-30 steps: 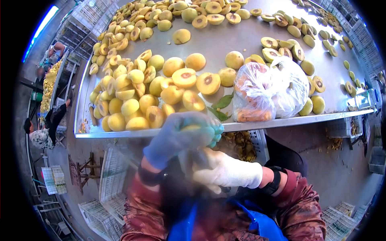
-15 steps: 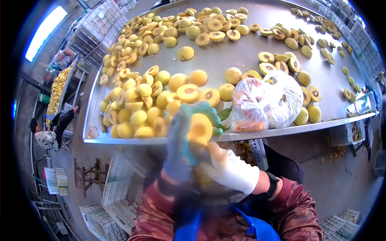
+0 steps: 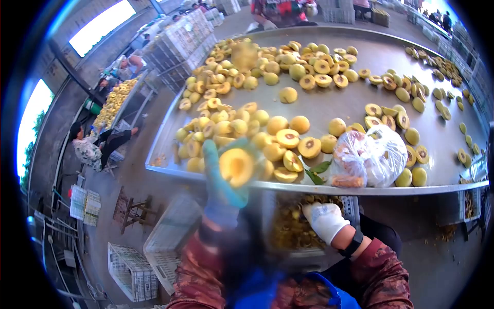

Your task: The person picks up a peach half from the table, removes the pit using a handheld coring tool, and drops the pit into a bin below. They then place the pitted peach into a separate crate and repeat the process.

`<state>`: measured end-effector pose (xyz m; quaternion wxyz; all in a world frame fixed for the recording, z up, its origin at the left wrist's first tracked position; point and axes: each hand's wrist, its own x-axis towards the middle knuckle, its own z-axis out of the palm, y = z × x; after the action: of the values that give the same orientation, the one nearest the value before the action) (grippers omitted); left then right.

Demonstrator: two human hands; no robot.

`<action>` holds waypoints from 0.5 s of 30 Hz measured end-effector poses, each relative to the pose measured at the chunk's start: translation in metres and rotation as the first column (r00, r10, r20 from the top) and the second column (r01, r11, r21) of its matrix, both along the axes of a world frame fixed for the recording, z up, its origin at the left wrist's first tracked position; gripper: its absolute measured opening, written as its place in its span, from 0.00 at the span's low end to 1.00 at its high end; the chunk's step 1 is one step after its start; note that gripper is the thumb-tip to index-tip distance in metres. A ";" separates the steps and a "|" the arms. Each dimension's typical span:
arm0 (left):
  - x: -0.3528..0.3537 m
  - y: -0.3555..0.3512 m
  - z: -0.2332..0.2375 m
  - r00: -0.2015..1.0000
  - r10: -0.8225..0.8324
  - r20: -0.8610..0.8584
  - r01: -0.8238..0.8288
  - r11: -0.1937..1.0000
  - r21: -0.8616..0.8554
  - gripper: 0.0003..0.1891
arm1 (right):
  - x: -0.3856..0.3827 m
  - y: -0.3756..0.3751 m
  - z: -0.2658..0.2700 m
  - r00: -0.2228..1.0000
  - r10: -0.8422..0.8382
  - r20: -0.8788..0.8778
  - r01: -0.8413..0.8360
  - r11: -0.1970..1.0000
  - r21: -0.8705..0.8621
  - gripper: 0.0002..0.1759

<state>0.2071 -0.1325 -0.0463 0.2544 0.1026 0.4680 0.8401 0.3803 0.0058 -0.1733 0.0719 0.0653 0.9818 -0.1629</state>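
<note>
My left hand (image 3: pixel 225 175), in a blue-green glove, cups a yellow peach half (image 3: pixel 236 167) with its hollow centre facing up, at the near edge of the metal table (image 3: pixel 319 110). My right hand (image 3: pixel 325 220), in a white glove, is lower, over a crate of brown scraps (image 3: pixel 288 226) below the table edge. Its fingers are curled, and whatever they may hold is hidden. Close to my left hand lie cut peach halves (image 3: pixel 287 138), several with the pit showing. A blurred yellow shape (image 3: pixel 244 55) appears above the far-left pile.
A clear plastic bag (image 3: pixel 368 157) and green leaves (image 3: pixel 318 172) lie by the front edge. White crates (image 3: pixel 133 270) stand on the floor at left, near a small wooden stool (image 3: pixel 138 212). Another person (image 3: pixel 280 13) is across the table; others sit at left.
My hands have separated: the left moved slightly left with a peach half, and the right dropped down and right over the scrap crate. The camera view has shifted, showing more beyond the table.
</note>
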 end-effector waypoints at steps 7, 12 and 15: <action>-0.040 -0.139 -0.024 0.981 0.147 -0.124 -0.169 0.966 -0.197 0.28 | 0.016 0.008 -0.027 0.985 -0.004 -0.173 -0.041 0.967 -0.253 0.18; -0.010 -0.119 -0.021 0.984 0.169 -0.055 -0.174 0.978 -0.111 0.28 | -0.006 -0.019 0.018 0.925 -0.130 -0.357 -0.127 0.779 -0.613 0.20; 0.012 -0.066 -0.048 0.982 0.142 -0.121 -0.153 0.985 -0.083 0.27 | -0.014 -0.038 0.049 0.823 -0.265 -0.502 -0.163 0.736 -0.657 0.22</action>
<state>0.2195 -0.1983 -0.0946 0.1684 0.1038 0.5264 0.8269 0.3660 -0.0319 -0.1243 -0.2080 0.0119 0.8279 -0.5207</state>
